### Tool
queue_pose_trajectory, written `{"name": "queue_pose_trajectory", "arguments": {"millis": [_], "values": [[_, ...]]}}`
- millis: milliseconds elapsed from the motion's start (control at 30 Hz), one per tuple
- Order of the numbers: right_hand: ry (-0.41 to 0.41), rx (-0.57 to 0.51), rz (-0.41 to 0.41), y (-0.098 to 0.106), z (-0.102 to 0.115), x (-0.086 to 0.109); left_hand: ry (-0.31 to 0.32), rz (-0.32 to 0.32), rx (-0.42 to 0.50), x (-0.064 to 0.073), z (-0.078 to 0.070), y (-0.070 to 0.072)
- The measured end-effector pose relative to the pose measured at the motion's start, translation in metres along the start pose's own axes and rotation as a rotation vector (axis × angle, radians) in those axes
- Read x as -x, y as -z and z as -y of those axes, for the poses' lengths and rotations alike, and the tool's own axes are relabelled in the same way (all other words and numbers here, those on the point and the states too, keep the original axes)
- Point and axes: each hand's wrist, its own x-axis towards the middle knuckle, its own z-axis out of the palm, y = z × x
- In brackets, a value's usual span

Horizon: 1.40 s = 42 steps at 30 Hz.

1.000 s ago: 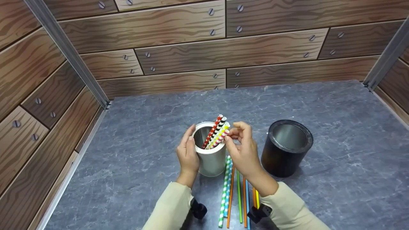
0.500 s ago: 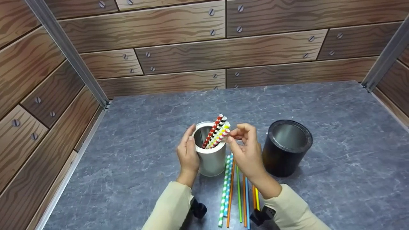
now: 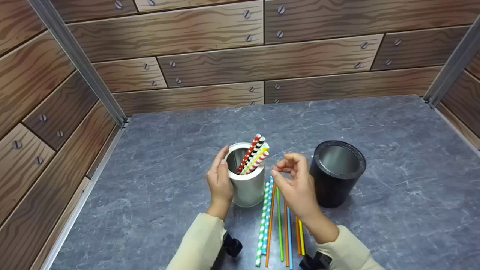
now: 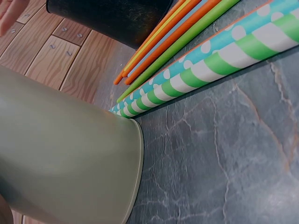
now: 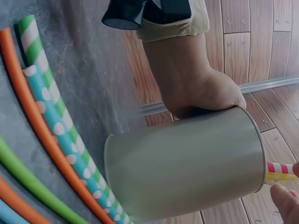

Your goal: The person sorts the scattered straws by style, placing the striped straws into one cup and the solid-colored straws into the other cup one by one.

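Observation:
My left hand holds a pale grey can with a white rim, its thumb on the near side. The can stands upright on the table. Leaning to the right inside it are several paper straws: red with white dots, black-and-white, yellow-and-white, and pink-and-white striped. My right hand hovers between this can and a black can, fingers loosely bent, nothing visible in its grasp. Below it on the table lie a green-and-white striped straw and a blue dotted straw.
Thin plain straws in orange, green, blue and yellow lie side by side toward the near edge. Wood-patterned walls with metal corner posts enclose the grey marbled table.
My right hand has drawn away from the straws in the grey can, moving right and toward me. The left hand, the can and its straws have stayed in place.

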Motion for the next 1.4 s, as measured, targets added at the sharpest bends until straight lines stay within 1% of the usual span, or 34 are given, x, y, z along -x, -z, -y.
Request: {"name": "queue_pose_trajectory", "arguments": {"millis": [200,333,500,633,733,833,1100,1400], "values": [[-0.089,0.013,0.024,0.001,-0.005,0.008,0.003,-0.002,0.007,0.0,0.001,0.0],[-0.147,0.052,0.038,0.003,-0.008,0.012,0.003,0.002,-0.006,0.0,0.0,0.001],[-0.209,0.136,0.062,0.008,-0.014,0.016,-0.004,-0.007,-0.007,-0.001,-0.001,0.001],[-0.258,0.231,0.091,0.012,-0.019,0.02,-0.008,-0.007,0.0,-0.001,-0.001,0.0],[-0.307,0.292,0.124,0.014,-0.023,0.022,-0.008,-0.002,0.001,-0.001,-0.001,0.0],[-0.353,0.33,0.166,0.016,-0.026,0.024,-0.007,0.001,0.0,0.0,0.0,0.001],[-0.451,0.332,0.243,0.014,-0.031,0.029,-0.001,0.004,-0.001,0.0,0.002,0.001],[-0.504,0.315,0.33,0.01,-0.039,0.033,-0.022,-0.016,0.009,-0.001,0.003,0.0]]}}
